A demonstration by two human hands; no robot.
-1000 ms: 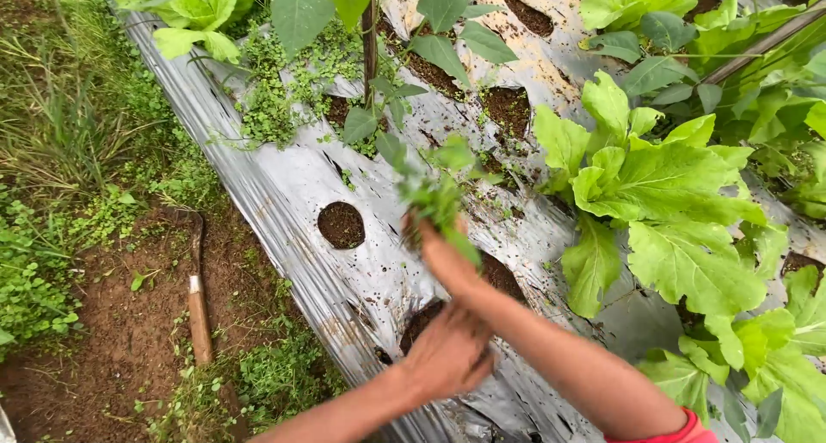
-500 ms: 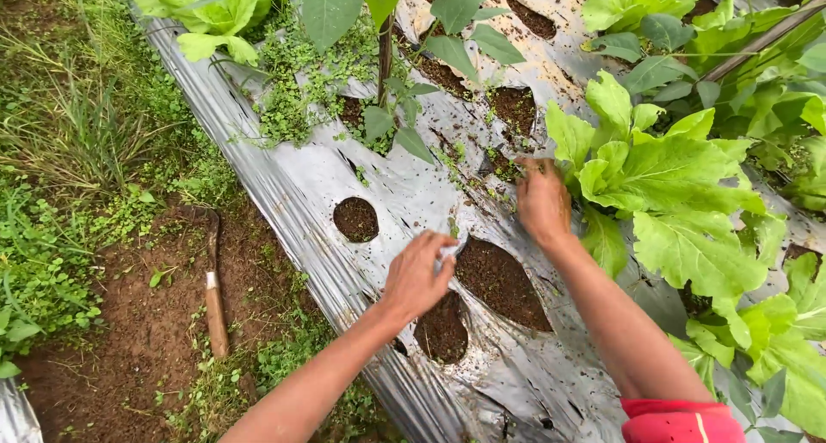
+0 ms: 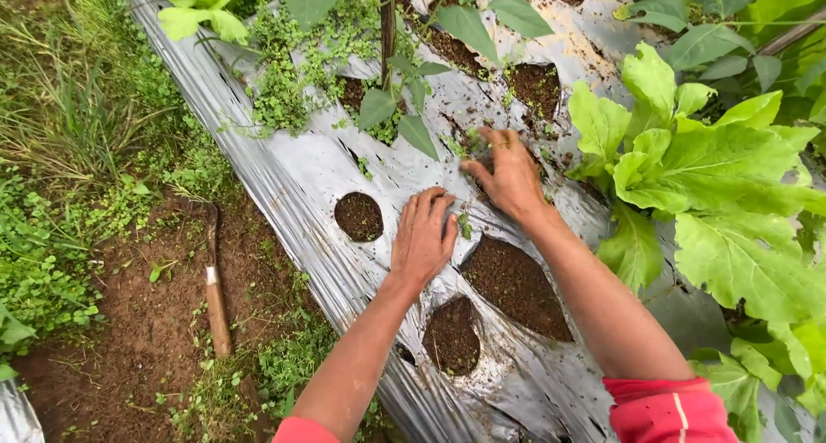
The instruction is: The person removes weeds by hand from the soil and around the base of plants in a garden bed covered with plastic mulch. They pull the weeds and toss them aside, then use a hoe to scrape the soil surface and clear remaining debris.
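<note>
Head view: hands [image 3: 465,211] amid weeds [image 3: 301,73], leafy plants [image 3: 714,168].

soft daylight | plastic sheet [image 3: 284,185] glare | edges perhaps slightly blurred

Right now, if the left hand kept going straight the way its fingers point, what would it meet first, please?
Probably the small weeds on the silver plastic mulch just beyond the left hand, then the upright stem; depth is hard to judge.

A single head-worn camera looks steeply down from close above at the silver plastic mulch sheet [image 3: 292,181], which runs diagonally across the view.
</note>
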